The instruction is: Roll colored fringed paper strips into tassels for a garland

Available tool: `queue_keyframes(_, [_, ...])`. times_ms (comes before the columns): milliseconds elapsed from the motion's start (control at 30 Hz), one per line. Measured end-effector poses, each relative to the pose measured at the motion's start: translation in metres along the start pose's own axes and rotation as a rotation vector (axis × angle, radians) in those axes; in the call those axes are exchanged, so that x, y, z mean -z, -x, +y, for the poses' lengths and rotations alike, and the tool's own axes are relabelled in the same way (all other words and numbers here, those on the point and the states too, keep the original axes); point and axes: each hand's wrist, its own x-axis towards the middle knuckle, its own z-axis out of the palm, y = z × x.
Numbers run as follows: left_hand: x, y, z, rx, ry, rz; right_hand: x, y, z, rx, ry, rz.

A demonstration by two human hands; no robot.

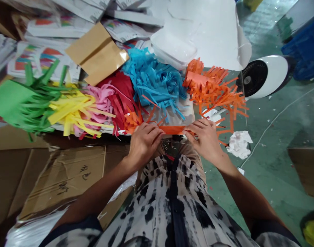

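An orange paper tassel (173,130) stretches level between my two hands at the table's near edge, its middle pulled into a narrow band. My left hand (146,139) pinches the band's left part, with orange fringe sticking out beyond the fingers. At the other side my right hand (203,137) grips the band, and loose orange strips show past it. Just above lie a heap of blue fringed paper (157,80) and a pile of orange fringed paper (210,84). Red fringed paper (118,97) is close to my left hand.
Pink (100,97), yellow (72,108) and green fringed paper (31,103) lie leftward. Behind are a brown envelope (97,53), printed packets (46,60) and a white plastic dish (173,48). A fan (265,76) stands right; a cable (277,118) crosses the floor. Cardboard (67,175) lies lower left.
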Motion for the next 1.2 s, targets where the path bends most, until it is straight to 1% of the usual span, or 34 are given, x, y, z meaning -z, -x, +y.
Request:
queue_keyframes(133, [0.0, -0.005, -0.001, 0.118, -0.077, 0.005, -0.002, -0.004, -0.002, -0.07, 0.077, -0.028])
queue_keyframes(233, [-0.002, -0.01, 0.0, 0.145, -0.157, -0.005, -0.004, -0.007, -0.007, -0.108, 0.139, -0.047])
queue_keyframes(367, [-0.005, -0.013, 0.0, 0.134, -0.23, -0.011, -0.005, -0.012, -0.01, -0.129, 0.235, -0.099])
queue_keyframes(467, [-0.006, -0.013, -0.001, 0.112, -0.249, 0.002, -0.006, -0.016, -0.009, -0.135, 0.279, -0.113])
queue_keyframes(600, [-0.006, -0.011, -0.002, 0.08, -0.265, 0.025, -0.007, -0.015, -0.009, -0.146, 0.313, -0.086])
queue_keyframes(667, [-0.007, -0.011, 0.0, 0.057, -0.271, 0.078, -0.008, -0.013, -0.012, -0.146, 0.332, -0.028])
queue_keyframes(733, [-0.01, -0.012, 0.002, -0.034, -0.262, 0.153, -0.012, -0.009, -0.016, -0.125, 0.332, 0.071])
queue_keyframes(800, [-0.015, -0.014, 0.004, -0.229, -0.239, 0.176, -0.016, -0.005, -0.019, -0.015, 0.296, 0.142])
queue_keyframes(867, [-0.019, -0.015, 0.003, -0.403, -0.224, 0.126, -0.02, 0.0, -0.016, 0.151, 0.247, 0.144])
queue_keyframes(900, [-0.02, -0.015, 0.0, -0.444, -0.22, 0.093, -0.021, 0.004, -0.012, 0.221, 0.23, 0.138])
queue_keyframes(933, [-0.019, -0.013, -0.004, -0.451, -0.218, 0.065, -0.022, 0.008, -0.007, 0.27, 0.22, 0.137])
queue_keyframes(1000, [-0.012, -0.006, -0.017, -0.423, -0.214, 0.044, -0.019, 0.018, 0.006, 0.312, 0.22, 0.166])
queue_keyframes(1067, [0.004, 0.003, -0.033, -0.391, -0.216, 0.05, -0.016, 0.029, 0.017, 0.31, 0.228, 0.176])
queue_keyframes(1133, [0.022, 0.01, -0.043, -0.328, -0.231, 0.079, -0.013, 0.037, 0.022, 0.274, 0.232, 0.143])
queue_keyframes(1200, [0.035, 0.012, -0.042, -0.242, -0.239, 0.148, -0.01, 0.04, 0.022, 0.23, 0.236, 0.099])
